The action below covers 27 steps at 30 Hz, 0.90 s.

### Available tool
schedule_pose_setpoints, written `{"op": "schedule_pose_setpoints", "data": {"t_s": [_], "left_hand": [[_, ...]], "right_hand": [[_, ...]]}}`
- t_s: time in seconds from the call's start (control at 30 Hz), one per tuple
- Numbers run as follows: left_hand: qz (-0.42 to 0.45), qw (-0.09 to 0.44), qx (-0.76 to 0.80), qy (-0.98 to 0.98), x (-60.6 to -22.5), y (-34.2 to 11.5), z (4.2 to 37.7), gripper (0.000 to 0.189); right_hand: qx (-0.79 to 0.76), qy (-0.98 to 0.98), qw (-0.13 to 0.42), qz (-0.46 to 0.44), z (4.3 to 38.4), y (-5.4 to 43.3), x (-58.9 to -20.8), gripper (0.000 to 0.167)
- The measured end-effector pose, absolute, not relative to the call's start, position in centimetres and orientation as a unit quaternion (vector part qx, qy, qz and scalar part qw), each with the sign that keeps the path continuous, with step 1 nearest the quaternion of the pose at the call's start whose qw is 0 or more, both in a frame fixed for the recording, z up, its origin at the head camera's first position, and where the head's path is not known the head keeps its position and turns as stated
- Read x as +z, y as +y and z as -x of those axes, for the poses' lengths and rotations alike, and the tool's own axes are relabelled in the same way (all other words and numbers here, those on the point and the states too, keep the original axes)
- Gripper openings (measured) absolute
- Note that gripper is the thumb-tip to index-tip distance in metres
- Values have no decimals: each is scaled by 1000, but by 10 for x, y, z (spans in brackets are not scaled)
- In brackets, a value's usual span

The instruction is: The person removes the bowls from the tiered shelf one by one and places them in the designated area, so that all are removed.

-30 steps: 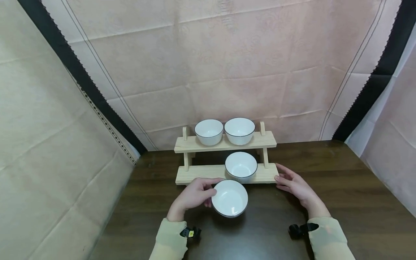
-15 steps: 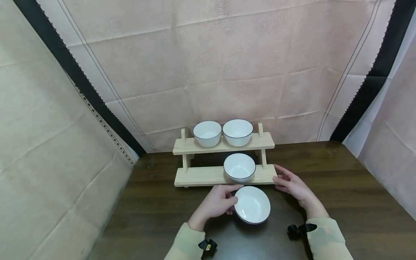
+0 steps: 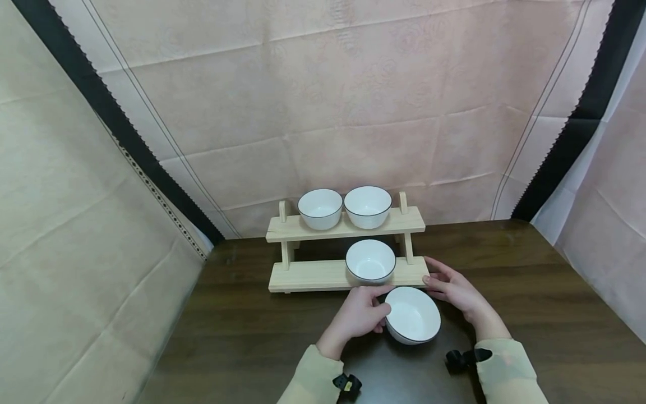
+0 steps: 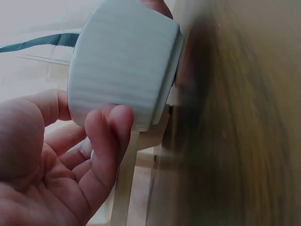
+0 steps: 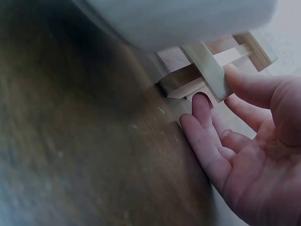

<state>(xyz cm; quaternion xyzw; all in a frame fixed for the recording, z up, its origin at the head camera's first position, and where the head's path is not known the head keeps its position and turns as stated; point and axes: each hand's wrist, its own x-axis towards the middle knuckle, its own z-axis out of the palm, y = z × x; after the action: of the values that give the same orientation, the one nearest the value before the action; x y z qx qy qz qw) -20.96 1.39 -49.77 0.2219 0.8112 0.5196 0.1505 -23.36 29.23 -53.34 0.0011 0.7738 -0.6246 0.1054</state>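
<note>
Looking forward and down through the head view, I get the pale cloth backdrop (image 3: 323, 101) as the largest thing, spread across the far side. Nearer lies the dark brown table (image 3: 222, 348). At its far side I have a two-tier wooden stand (image 3: 323, 270), its upper board (image 3: 348, 231) set farther off than the lower board (image 3: 298, 276).

My right hand (image 3: 456, 289) is at the stand's right end, narrowed on the lower board, thumb against its edge. My left hand (image 3: 358, 311) holds a white bowl (image 3: 413, 315) by its left side, thumb at the rim and fingers against the outer wall. That bowl is lifted off the table, between the two hands and just near of the stand's right half; I cannot tell whether it touches the stand.

Two more bowls sit side by side on the upper board, a left bowl (image 3: 320, 209) and a right bowl (image 3: 368, 207), both upright. A lower bowl (image 3: 370, 261) stands upright right of centre on the lower board. Smallest is the black wrist device (image 3: 348, 384) near the left sleeve's cuff.
</note>
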Motion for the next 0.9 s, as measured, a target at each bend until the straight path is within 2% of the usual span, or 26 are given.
{"op": "schedule_pose_setpoints", "data": {"t_s": [0.9], "left_hand": [[-221,180,512,810,-512,27,211,45]], "right_hand": [[-611,783,112,-10,234,292,-535,76]]}}
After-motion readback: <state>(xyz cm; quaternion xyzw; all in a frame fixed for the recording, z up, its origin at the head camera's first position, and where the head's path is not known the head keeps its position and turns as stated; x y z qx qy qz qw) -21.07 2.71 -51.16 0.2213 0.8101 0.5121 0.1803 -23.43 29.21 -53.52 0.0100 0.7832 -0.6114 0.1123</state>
